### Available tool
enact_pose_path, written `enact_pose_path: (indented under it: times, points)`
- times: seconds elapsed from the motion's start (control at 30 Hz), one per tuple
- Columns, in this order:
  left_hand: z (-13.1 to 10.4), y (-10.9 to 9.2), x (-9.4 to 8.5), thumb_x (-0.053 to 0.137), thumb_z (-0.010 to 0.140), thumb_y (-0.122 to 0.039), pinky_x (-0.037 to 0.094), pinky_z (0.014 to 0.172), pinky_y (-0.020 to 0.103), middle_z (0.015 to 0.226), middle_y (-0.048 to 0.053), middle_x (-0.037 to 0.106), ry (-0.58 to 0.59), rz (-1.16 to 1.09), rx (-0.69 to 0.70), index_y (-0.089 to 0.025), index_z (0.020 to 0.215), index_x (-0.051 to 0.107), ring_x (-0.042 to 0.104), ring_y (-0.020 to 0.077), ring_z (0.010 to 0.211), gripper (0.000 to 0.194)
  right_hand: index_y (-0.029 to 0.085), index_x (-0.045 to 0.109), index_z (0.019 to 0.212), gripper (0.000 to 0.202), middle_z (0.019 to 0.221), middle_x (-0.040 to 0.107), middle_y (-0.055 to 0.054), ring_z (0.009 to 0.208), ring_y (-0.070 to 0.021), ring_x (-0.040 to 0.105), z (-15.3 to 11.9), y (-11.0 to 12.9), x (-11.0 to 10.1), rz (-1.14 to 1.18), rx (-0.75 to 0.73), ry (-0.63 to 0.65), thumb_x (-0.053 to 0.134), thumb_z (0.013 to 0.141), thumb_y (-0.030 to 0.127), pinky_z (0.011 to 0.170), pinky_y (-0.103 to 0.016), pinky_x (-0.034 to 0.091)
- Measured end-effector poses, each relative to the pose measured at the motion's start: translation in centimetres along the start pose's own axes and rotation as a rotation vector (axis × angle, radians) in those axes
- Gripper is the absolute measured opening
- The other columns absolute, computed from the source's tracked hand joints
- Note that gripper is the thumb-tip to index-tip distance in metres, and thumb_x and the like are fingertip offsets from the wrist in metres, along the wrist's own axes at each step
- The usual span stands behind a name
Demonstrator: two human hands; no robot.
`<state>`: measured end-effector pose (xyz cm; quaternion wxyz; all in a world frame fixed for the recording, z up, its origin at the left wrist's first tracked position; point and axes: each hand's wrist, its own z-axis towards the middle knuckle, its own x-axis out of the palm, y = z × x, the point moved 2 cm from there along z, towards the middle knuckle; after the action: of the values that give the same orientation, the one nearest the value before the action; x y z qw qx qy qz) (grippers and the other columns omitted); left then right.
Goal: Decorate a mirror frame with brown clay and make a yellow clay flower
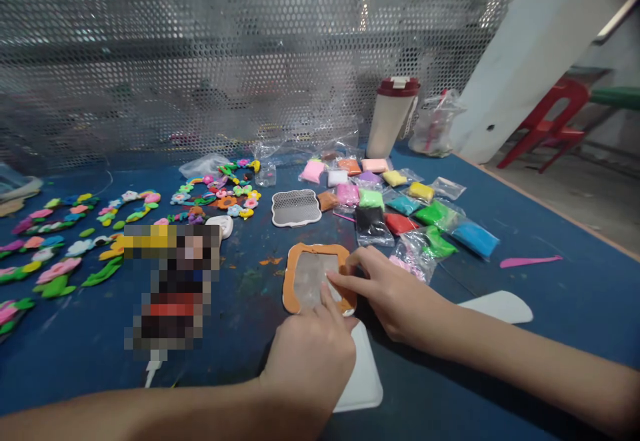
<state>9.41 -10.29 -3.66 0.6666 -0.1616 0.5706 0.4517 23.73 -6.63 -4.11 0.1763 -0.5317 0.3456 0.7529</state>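
"Where's the orange-rimmed mirror [310, 274]?"
"Dead ahead, twelve o'clock! Left hand [314, 347] at its six, right hand [387, 287] at three, both index fingers stretched over it!"
"Gripping?"
"Can't tell, other fingers part-hidden; wavy white-framed mirror [297, 209] past eleven, colourful packets [404, 205] past one"

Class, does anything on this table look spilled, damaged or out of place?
Orange flecks dot the table, left of the orange-edged frame. They look like stray mess on bare surface; scraps or stains, I can't tell.
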Motion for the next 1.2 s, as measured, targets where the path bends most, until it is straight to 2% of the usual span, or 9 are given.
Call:
enact_pose_path:
  times: [0.17,0.3,0.4,0.57,0.7,0.8,0.9,1.03,1.2]
  points:
    - [0.4,0.2,0.2,0.070,0.073,-0.020,0.046,0.031,0.021,0.049,0.010,0.065,0.092,-0.031,0.040,-0.003,0.103,0.067,0.061,0.0182,0.039,0.035,0.027,0.055,0.123,0.063,0.096,0.049,-0.010,0.083,-0.0206,0.043,-0.3,0.0,-0.5,-0.051,-0.025,0.060,0.049,0.068,-0.003,0.067,-0.032,0.039]
    - [0.4,0.3,0.2,0.064,0.079,-0.019,0.048,0.033,0.022,0.054,0.012,0.067,0.168,-0.058,0.041,-0.002,0.108,0.064,0.064,0.0196,0.043,0.034,0.026,0.050,0.129,0.064,0.095,0.052,-0.010,0.079,-0.0205,0.043,-0.4,0.1,-0.8,-0.156,-0.053,0.083,0.050,0.070,0.001,0.065,-0.033,0.038]
    - [0.4,0.4,0.1,0.061,0.082,-0.018,0.050,0.036,0.023,0.058,0.014,0.069,0.278,-0.068,0.053,-0.001,0.113,0.061,0.065,0.0203,0.047,0.035,0.025,0.049,0.130,0.062,0.098,0.052,-0.011,0.082,-0.0211,0.045,-0.7,0.2,-0.8,-0.171,-0.081,0.112,0.050,0.072,0.003,0.068,-0.034,0.040]
    - [0.5,1.0,-0.3,0.051,0.089,-0.027,0.051,0.041,0.025,0.061,0.016,0.070,0.440,-0.124,0.033,0.000,0.123,0.052,0.067,0.0215,0.051,0.043,0.029,0.048,0.131,0.062,0.092,0.049,-0.009,0.080,-0.0202,0.044,-1.2,0.7,-0.9,-0.079,0.017,0.070,0.042,0.077,-0.001,0.068,-0.034,0.040]
    - [0.4,1.0,-0.2,0.051,0.088,-0.034,0.050,0.041,0.026,0.060,0.015,0.069,0.496,-0.142,0.004,-0.001,0.126,0.048,0.066,0.0216,0.049,0.051,0.027,0.060,0.115,0.058,0.090,0.048,-0.007,0.082,-0.0181,0.046,-1.1,1.0,-1.2,0.095,0.069,0.082,0.039,0.073,-0.007,0.070,-0.031,0.041]
    - [0.1,0.7,0.1,0.055,0.086,-0.037,0.048,0.039,0.026,0.057,0.013,0.068,0.424,-0.113,-0.010,-0.002,0.124,0.051,0.065,0.0212,0.047,0.051,0.024,0.060,0.116,0.054,0.091,0.048,-0.008,0.083,-0.0181,0.046,-0.8,0.8,-1.3,0.115,0.085,0.032,0.037,0.077,-0.006,0.071,-0.031,0.042]
    - [-0.4,0.3,0.4,0.058,0.083,-0.039,0.045,0.034,0.024,0.050,0.010,0.064,0.258,-0.061,-0.020,-0.004,0.118,0.058,0.062,0.0201,0.043,0.049,0.023,0.058,0.118,0.051,0.090,0.048,-0.009,0.082,-0.0198,0.045,-0.6,0.4,-1.1,0.055,0.042,-0.001,0.042,0.077,-0.003,0.071,-0.034,0.042]
    - [-0.7,0.1,0.3,0.066,0.075,-0.039,0.043,0.031,0.024,0.044,0.007,0.059,0.079,-0.010,-0.002,-0.003,0.109,0.065,0.057,0.0182,0.036,0.049,0.018,0.067,0.098,0.041,0.091,0.047,-0.008,0.085,-0.0182,0.046,-0.7,0.0,-1.2,0.171,0.052,-0.044,0.041,0.076,-0.006,0.074,-0.032,0.042]
    - [-0.5,0.1,0.3,0.070,0.071,-0.040,0.041,0.027,0.024,0.040,0.005,0.056,0.000,0.029,0.009,0.000,0.104,0.066,0.054,0.0179,0.032,0.052,0.020,0.067,0.094,0.042,0.095,0.048,-0.006,0.089,-0.0146,0.050,-0.7,-0.2,-1.5,0.316,0.121,-0.031,0.037,0.081,-0.005,0.081,-0.031,0.043]
